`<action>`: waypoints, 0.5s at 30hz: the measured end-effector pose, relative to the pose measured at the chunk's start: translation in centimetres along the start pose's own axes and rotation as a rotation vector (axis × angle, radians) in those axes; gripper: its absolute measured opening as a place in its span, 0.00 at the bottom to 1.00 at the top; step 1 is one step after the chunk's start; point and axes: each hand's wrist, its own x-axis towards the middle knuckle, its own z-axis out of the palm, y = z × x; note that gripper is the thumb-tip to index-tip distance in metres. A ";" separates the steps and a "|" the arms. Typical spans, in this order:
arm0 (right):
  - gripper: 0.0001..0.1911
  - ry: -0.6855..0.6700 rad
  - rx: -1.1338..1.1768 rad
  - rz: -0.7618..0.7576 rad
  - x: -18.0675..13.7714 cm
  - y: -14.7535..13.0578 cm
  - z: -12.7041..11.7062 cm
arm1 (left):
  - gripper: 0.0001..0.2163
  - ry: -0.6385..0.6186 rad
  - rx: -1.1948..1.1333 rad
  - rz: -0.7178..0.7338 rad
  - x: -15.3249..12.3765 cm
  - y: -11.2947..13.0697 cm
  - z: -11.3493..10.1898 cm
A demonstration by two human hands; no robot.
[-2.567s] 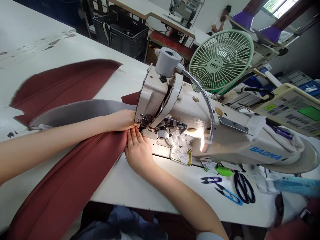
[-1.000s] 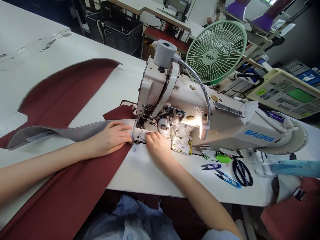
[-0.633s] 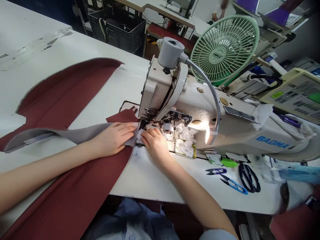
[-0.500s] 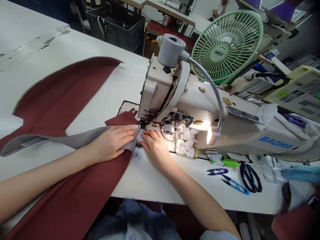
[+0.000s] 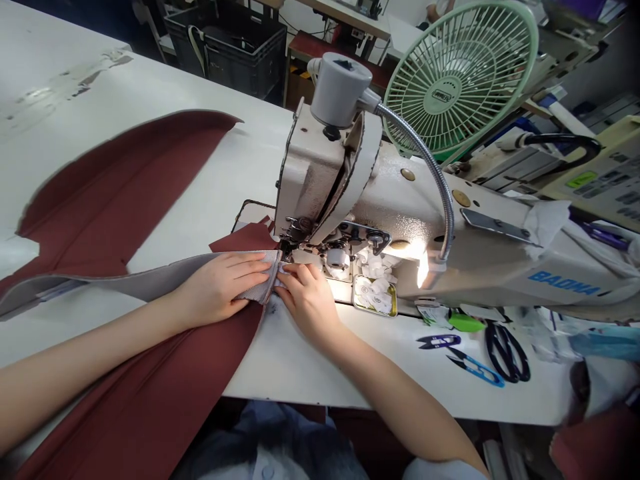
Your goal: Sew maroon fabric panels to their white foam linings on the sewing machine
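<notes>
My left hand (image 5: 223, 283) lies flat, fingers stretched out, on a maroon fabric piece (image 5: 135, 407) whose grey backing is folded over at the seam. Just right of it, my right hand (image 5: 313, 303) has its fingers curled and pinched at the edge of the fabric, with a bit of pale material under the fingertips. Both hands are right in front of the needle area of a sewing machine (image 5: 300, 173). The presser foot (image 5: 286, 247) sits by the fabric edge; the needle itself is hard to make out. A maroon scrap (image 5: 245, 238) lies behind the foot.
Right of my hands stands a small tin (image 5: 375, 295) of white labels. Purple thread snips (image 5: 440, 341), blue thread snips (image 5: 477, 369) and black-handled scissors (image 5: 507, 353) lie farther right. A green fan (image 5: 460, 80) stands behind the machine, a dark crate (image 5: 230, 53) beyond the table.
The view has shifted slightly. My right fingers have closed in a little at the fabric edge, and less of the pale material shows beside them. My left hand stays flat on the fabric.
</notes>
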 end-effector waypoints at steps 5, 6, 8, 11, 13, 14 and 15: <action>0.08 0.016 0.010 0.002 -0.4 0.0 0.2 | 0.21 -0.053 0.031 0.009 0.2 0.2 -0.2; 0.08 0.016 0.006 0.003 -0.4 0.0 0.2 | 0.21 -0.059 0.036 0.012 0.3 0.2 -0.2; 0.07 0.010 0.003 0.004 -0.4 -0.1 0.1 | 0.21 -0.063 0.045 0.017 0.3 0.3 -0.2; 0.07 -0.006 0.011 -0.001 -0.3 0.0 0.0 | 0.22 -0.062 0.055 0.021 0.3 0.2 -0.2; 0.07 -0.015 0.016 -0.001 -0.3 0.0 -0.1 | 0.21 -0.065 0.071 0.026 0.3 0.2 -0.3; 0.07 -0.019 0.015 0.002 -0.3 0.0 -0.1 | 0.21 -0.071 0.085 0.030 0.3 0.3 -0.3; 0.08 -0.023 0.012 0.005 -0.3 0.0 0.0 | 0.21 -0.078 0.102 0.034 0.4 0.4 -0.3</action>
